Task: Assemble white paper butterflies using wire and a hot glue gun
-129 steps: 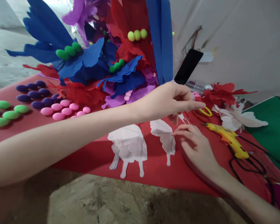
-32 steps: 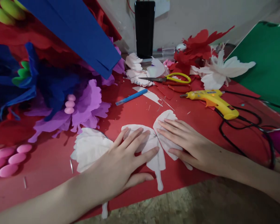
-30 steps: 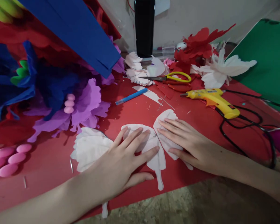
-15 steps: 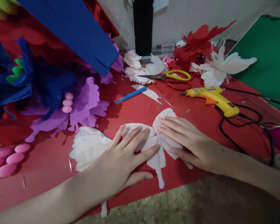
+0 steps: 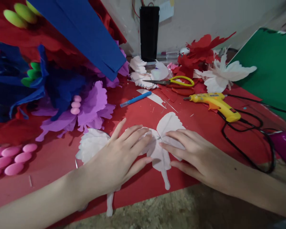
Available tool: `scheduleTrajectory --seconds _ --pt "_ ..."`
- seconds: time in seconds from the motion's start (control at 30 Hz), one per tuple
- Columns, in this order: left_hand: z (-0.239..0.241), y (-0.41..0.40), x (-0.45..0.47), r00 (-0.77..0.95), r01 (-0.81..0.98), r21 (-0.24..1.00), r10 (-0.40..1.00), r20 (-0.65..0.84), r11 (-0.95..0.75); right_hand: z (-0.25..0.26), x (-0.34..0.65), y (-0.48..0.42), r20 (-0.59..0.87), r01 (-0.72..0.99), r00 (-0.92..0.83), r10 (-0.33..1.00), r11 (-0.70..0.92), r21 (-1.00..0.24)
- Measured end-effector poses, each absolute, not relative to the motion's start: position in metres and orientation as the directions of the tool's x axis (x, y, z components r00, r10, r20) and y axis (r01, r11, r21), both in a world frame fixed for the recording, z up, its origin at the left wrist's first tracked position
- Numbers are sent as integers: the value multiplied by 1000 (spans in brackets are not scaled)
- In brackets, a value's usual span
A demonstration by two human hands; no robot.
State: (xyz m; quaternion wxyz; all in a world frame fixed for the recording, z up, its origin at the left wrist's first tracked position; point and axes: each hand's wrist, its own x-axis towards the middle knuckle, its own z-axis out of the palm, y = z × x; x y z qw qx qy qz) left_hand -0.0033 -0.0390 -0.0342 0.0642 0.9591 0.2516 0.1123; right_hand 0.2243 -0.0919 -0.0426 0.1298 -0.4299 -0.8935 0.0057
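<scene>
So there's a white winged cutout [image 5: 160, 156], kinda butterfly-shaped, lying flat close to the near edge of the red table [image 5: 200, 124], one of its tails pointing at that edge. Left hand [image 5: 125, 152] is wide open, fingers fanned out over the wing on its side, not gripping anything. Right hand [image 5: 192, 151] is open too, fingers a bit bent and spread, tips on the other wing, also no grip that I can see. The left forearm partly covers a second white piece [image 5: 91, 144] with a scalloped edge, further toward the table's left side.

Past the hands, toward the far edge, there's a blue pen-like tool [image 5: 136, 99], then scissors [image 5: 170, 81] with yellow handles. Yellow glue gun [image 5: 219, 103] sits toward the right edge, black cord [image 5: 249, 163] looped beside it. Pink oval pieces [image 5: 14, 159] are over by the left edge, and a black phone [image 5: 149, 33] stands upright at the back.
</scene>
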Motion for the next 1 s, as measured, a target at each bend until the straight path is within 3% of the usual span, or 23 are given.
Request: scheduleTrajectory --seconds 0.33,0.63,0.77,1.0 --pt "-28 -46 0 884 420 156 442 151 -894 -30 241 -63 131 633 -758 639 769 -90" --pt "-38 -39 -2 855 429 144 452 254 -892 -32 246 -45 35 559 -797 603 759 -335" --pt "-46 -36 -4 857 446 139 467 220 -884 -32 244 -42 80 499 -829 554 796 -343" --pt "-47 -38 -4 871 444 167 468 151 -880 -39 244 -45 169 592 -733 659 740 -318"
